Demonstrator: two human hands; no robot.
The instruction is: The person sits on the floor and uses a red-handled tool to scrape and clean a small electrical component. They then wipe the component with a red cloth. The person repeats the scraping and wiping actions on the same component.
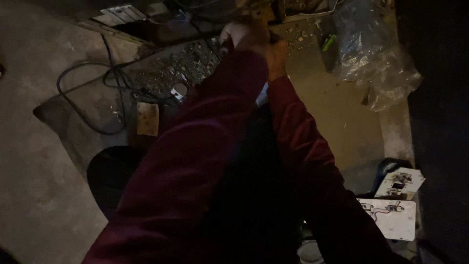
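Both my arms, in dark red sleeves, reach away from me to the top middle of the head view. My left hand (238, 34) is curled at the edge of a yellowish metal part (261, 12); what it grips is lost in the dark. My right hand (276, 57) lies just beside and below it, fingers pointing the same way, its palm hidden. A debris-strewn board (178, 68) lies directly left of the hands.
A black cable (88, 100) loops over the concrete floor at left, next to a small tan block (147, 119). A crumpled clear plastic bag (378, 61) and a green stick (329, 42) lie at right. Two white wired boards (391, 217) sit at the lower right.
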